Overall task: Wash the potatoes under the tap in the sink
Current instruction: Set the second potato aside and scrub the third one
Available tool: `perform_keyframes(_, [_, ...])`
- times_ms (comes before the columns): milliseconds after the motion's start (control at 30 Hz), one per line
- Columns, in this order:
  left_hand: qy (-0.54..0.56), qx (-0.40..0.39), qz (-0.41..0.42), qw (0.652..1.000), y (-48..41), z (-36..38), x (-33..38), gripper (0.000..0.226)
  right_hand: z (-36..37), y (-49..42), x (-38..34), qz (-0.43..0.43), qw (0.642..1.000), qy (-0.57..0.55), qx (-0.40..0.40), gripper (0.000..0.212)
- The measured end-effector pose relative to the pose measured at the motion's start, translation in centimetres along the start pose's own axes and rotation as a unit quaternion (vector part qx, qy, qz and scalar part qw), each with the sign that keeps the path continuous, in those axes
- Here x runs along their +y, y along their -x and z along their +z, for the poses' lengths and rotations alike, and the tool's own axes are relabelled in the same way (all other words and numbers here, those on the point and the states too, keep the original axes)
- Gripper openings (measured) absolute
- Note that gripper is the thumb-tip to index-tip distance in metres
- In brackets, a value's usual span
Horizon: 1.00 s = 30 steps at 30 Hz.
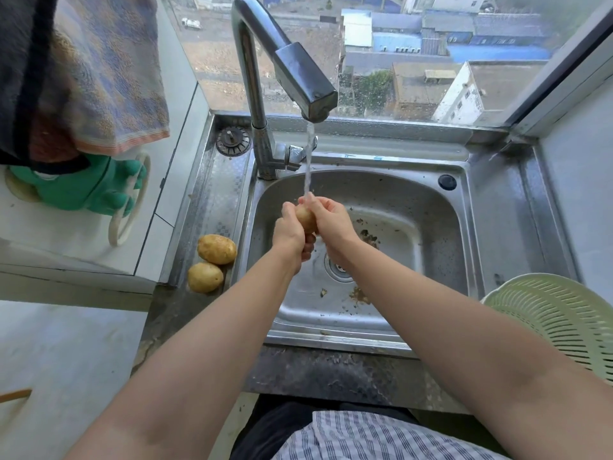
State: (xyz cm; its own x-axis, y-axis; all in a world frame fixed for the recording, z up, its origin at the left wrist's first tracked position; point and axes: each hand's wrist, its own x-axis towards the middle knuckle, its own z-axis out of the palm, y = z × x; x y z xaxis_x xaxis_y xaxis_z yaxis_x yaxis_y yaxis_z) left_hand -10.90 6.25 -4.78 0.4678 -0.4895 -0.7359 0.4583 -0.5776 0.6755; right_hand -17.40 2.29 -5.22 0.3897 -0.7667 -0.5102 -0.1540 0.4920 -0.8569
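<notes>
The rinsing step is in progress. The left hand and the right hand are holding one potato between them over the basin of the sink, directly under the stream of water falling from the tap. The fingers of both hands are curling closed around the potato, leaving only a strip of its skin showing; the stream is landing on the hands and the potato's upper end.

Two further potatoes are lying on the steel ledge at the left edge of the sink, touching each other, apparently not yet washed. A slotted colander is sitting at the near right corner of the counter.

Judgement: the next move calls for setting the rinsed potato aside, probably in the colander, then reaching left for another potato.
</notes>
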Motion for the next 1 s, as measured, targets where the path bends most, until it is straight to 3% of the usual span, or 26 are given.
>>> perform_keyframes(67, [0.016,0.005,-0.019,1.0,0.1,0.0,0.1,0.061,0.0,-0.2,-0.2,0.005,1.0,-0.004,-0.003,0.035])
perform_keyframes(200, [0.057,-0.006,-0.074,0.996,-0.1,-0.9,1.1,0.058,-1.2,-0.1,0.2,-0.005,0.986,-0.052,-0.156,0.039])
perform_keyframes(300, [0.065,-0.016,-0.098,0.993,0.6,-0.4,1.3,0.062,-0.1,0.2,-0.4,-0.014,0.998,-0.004,-0.063,0.027])
perform_keyframes(367, [0.073,-0.022,-0.111,0.991,1.1,0.0,1.4,0.062,0.7,0.1,-0.9,0.009,1.0,-0.029,0.002,0.033])
perform_keyframes(533, [0.085,-0.04,-0.134,0.987,0.8,-0.7,2.2,0.053,-0.7,0.5,-0.4,-0.038,0.991,0.019,-0.125,0.036])
perform_keyframes(633, [-0.019,-0.081,-0.042,0.996,1.3,-0.4,1.8,0.07,-0.3,-0.1,-0.7,-0.028,0.998,0.051,-0.025,0.034])
perform_keyframes(733, [-0.093,-0.058,0.048,0.993,1.6,0.5,1.3,0.061,0.3,-0.7,-1.0,-0.011,0.998,0.019,0.065,0.041])
perform_keyframes(900, [0.009,0.009,-0.029,0.999,1.1,0.1,1.7,0.061,0.0,0.8,-1.1,-0.045,0.996,-0.032,-0.067,0.025])
perform_keyframes(1000, [-0.016,-0.004,0.007,1.0,1.5,0.2,1.5,0.063,0.5,0.4,-1.2,-0.033,0.998,-0.05,-0.016,0.023])
